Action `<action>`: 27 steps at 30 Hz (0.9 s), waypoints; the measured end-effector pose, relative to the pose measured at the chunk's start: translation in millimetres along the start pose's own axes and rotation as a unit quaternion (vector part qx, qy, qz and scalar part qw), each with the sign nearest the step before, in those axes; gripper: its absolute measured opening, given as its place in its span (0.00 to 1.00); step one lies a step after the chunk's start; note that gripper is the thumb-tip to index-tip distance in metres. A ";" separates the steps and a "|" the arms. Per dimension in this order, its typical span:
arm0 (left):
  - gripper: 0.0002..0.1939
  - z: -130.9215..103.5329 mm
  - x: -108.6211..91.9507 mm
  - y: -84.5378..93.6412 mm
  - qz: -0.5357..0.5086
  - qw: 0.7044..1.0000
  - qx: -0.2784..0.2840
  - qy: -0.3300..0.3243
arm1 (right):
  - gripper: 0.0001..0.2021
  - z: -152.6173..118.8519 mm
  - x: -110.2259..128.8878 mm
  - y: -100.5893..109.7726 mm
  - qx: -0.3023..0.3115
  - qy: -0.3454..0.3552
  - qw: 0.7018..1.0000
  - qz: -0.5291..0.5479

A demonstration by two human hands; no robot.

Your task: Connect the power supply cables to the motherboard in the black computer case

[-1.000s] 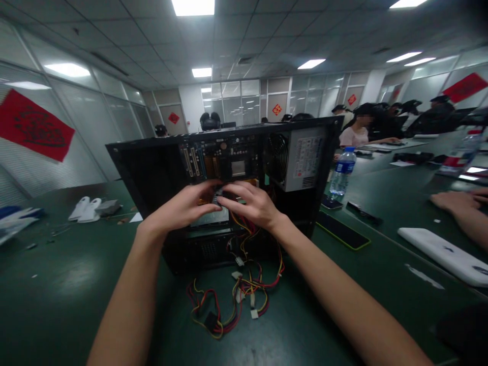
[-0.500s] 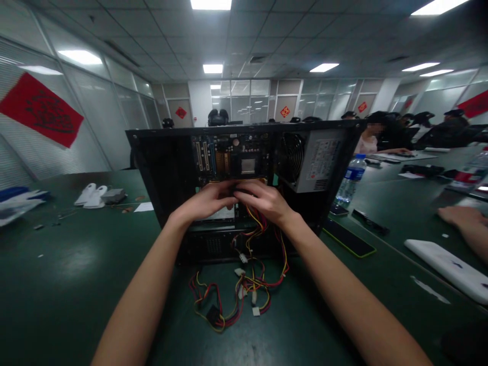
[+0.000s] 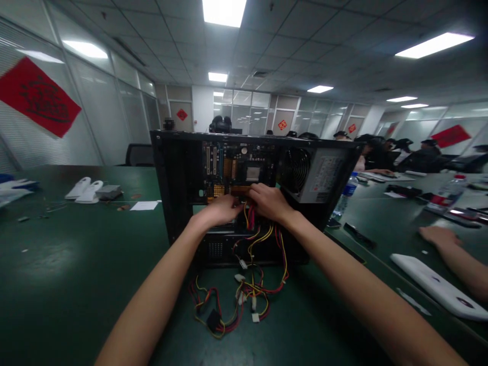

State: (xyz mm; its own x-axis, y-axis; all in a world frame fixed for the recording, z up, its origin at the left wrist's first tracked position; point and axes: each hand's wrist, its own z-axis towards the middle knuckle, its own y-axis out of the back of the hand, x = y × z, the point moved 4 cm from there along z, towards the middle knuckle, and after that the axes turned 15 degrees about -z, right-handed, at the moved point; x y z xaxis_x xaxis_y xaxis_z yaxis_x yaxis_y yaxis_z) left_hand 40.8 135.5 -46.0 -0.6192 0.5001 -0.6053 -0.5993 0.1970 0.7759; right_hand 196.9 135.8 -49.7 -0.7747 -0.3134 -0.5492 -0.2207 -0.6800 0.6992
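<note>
Head view: left hand and right hand curled at cables, grip unclear; these seemed light, limp, best held by connectors.

Computer case: one
Power supply: one
Person's own hands: two
White slots: two
Bottles: two (one blue-capped, one red-capped)
White slipper-shaped pieces: two

1. On my feed, the black computer case stands open-sided at centre frame.
2. I see its circuit board upright, just above centre.
3. Red and yellow wires spill out, tangled at lower centre.
</note>
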 end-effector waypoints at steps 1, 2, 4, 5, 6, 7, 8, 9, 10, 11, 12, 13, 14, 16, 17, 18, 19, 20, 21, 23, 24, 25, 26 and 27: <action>0.18 0.6 1.7 -2.7 -0.017 1.000 0.015 0.003 | 0.10 1.3 0.5 -3.1 0.006 0.008 1.000 -0.007; 0.18 1.1 3.9 -5.9 -0.043 0.998 0.036 0.002 | 0.10 2.0 1.7 -7.4 0.013 0.018 1.000 -0.011; 0.20 1.7 9.4 -13.8 -0.105 0.991 0.088 -0.002 | 0.09 2.5 5.2 -17.3 0.029 0.035 0.999 -0.009; 0.21 2.1 12.5 -17.7 -0.128 0.986 0.108 -0.003 | 0.09 2.6 6.9 -21.9 0.037 0.039 0.999 -0.004; 0.22 2.9 15.9 -20.8 -0.142 0.983 0.116 -0.003 | 0.09 2.8 8.4 -25.5 0.042 0.040 0.998 0.002; 0.22 4.3 19.5 -23.6 -0.146 0.983 0.114 0.001 | 0.10 3.1 9.8 -28.0 0.045 0.040 0.998 0.007; 0.22 6.4 23.1 -26.0 -0.141 0.985 0.103 0.007 | 0.10 3.4 10.9 -29.3 0.045 0.041 0.998 0.010; 0.22 8.9 26.3 -27.8 -0.124 0.989 0.083 0.013 | 0.10 3.8 11.9 -29.5 0.045 0.042 0.998 0.012; 0.22 11.7 29.0 -29.3 -0.100 0.993 0.058 0.018 | 0.10 4.0 12.7 -29.1 0.044 0.045 0.998 0.011; 0.22 14.4 31.0 -30.7 -0.073 0.996 0.033 0.022 | 0.10 4.2 13.1 -28.3 0.043 0.046 0.998 0.010; 0.21 16.8 32.0 -32.1 -0.049 0.998 0.013 0.024 | 0.10 4.3 13.0 -27.3 0.042 0.044 0.998 0.009; 0.20 18.7 32.2 -33.2 -0.029 0.999 -0.004 0.023 | 0.10 4.2 12.8 -26.6 0.042 0.041 0.998 0.009; 0.20 19.9 31.8 -33.9 -0.018 0.999 -0.016 0.022 | 0.09 4.1 12.5 -26.2 0.041 0.038 0.998 0.009; 0.19 20.1 30.2 -33.6 -0.012 0.999 -0.029 0.026 | 0.09 3.7 11.5 -27.0 0.038 0.031 0.999 0.014; 0.20 19.3 29.1 -32.3 -0.007 0.999 -0.035 0.030 | 0.09 3.5 10.9 -28.2 0.035 0.027 0.999 0.018; 0.20 18.3 27.9 -30.4 0.001 0.999 -0.042 0.034 | 0.09 3.5 10.3 -30.2 0.033 0.022 0.999 0.022; 0.20 17.1 26.9 -28.1 0.011 0.998 -0.051 0.039 | 0.09 3.5 9.6 -32.6 0.031 0.017 0.999 0.027; 0.21 16.0 26.0 -25.9 0.021 0.997 -0.058 0.046 | 0.10 3.7 8.9 -35.3 0.029 0.012 0.999 0.032; 0.21 15.1 25.2 -24.0 0.031 0.996 -0.065 0.052 | 0.10 3.8 8.3 -38.2 0.026 0.008 0.999 0.038; 0.21 13.9 23.6 -21.9 0.049 0.994 -0.070 0.065 | 0.09 4.0 7.3 -42.9 0.019 0.003 0.999 0.051; 0.21 13.4 22.8 -21.4 0.059 0.993 -0.073 0.072 | 0.08 3.9 6.7 -44.5 0.015 0.000 0.998 0.058; 0.21 12.9 21.8 -21.2 0.069 0.992 -0.075 0.079 | 0.08 3.6 6.1 -45.6 0.011 -0.004 0.998 0.066; 0.22 12.4 20.5 -21.1 0.079 0.990 -0.078 0.084 | 0.07 3.1 5.5 -46.2 0.010 -0.007 0.997 0.074; 0.22 11.6 19.1 -21.0 0.089 0.989 -0.083 0.090 | 0.06 2.5 5.0 -46.5 0.010 -0.010 0.997 0.082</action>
State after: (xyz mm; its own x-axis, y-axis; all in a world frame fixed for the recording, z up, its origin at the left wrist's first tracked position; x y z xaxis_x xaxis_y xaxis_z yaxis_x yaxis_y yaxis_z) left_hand 47.4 150.7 -71.8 -0.7934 0.3542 -0.4951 -0.5383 -0.0284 0.8423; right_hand 201.8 167.5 -83.8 -0.8130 -0.4053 -0.4181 -0.1017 -0.6081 0.7873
